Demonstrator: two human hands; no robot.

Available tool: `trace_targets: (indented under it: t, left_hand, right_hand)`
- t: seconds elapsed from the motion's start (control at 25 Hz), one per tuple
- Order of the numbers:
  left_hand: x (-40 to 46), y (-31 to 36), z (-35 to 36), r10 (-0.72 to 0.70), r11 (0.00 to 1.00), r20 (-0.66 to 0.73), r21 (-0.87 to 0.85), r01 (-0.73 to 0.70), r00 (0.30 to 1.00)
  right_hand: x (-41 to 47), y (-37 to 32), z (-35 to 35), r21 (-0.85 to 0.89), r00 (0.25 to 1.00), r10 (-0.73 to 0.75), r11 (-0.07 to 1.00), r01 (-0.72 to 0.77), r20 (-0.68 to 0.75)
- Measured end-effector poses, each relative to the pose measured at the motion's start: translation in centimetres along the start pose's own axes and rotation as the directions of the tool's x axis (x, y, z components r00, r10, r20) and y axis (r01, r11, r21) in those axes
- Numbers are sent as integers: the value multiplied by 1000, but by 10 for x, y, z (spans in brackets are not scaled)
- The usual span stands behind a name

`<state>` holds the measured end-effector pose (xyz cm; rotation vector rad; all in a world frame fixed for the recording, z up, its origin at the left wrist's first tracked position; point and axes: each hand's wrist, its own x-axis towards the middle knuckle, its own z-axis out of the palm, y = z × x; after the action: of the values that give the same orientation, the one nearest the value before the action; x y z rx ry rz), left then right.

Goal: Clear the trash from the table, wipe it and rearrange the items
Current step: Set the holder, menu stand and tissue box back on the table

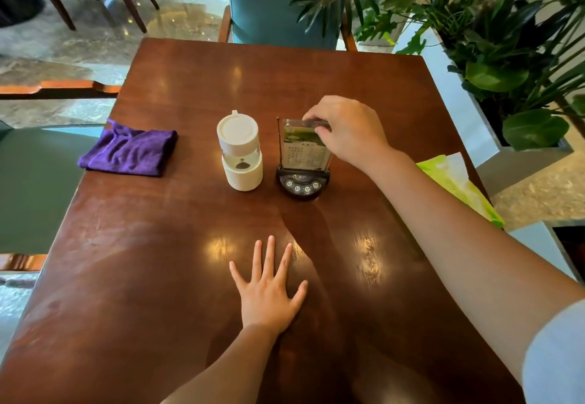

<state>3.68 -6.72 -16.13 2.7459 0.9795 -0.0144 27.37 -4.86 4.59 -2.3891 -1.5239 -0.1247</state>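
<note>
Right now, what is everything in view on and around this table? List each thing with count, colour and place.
table: one, dark brown wood, centre
cloth: one, purple, folded, table's left edge
jar: one, white with clear middle, table centre
menu stand: one, clear holder on black button base, right of jar
tissue pack: one, green, table's right edge
chairs: three, teal at far side and left, beige far left
plants: green, right
left hand: flat on table, near side
right hand: fingers pinching menu stand's top

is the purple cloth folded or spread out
Folded. The purple cloth lies as a compact, creased rectangle with doubled edges near the table's left edge.
</note>
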Motion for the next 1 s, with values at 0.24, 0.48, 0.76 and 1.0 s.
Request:
trace_targets:
  t: [0.24, 0.48, 0.76, 1.0]
  left_hand:
    - [0, -1, 1, 6, 1000, 0, -3, -6, 1000]
    - [0, 1, 0, 4, 1000, 0, -3, -4, 1000]
    - [0, 0, -2, -4, 1000, 26, -1, 4, 1000]
    - [0, 2, -3, 5, 1000, 34, 9, -5, 999]
  right_hand:
    - [15, -2, 9, 17, 1000, 13, 1000, -13, 7]
    - [16, 7, 14, 23, 994, 101, 995, -101, -26]
    - [13, 7, 20, 54, 996, 81, 995, -79, -34]
    - [-63, 28, 28, -114, 968, 191, 971, -211, -162]
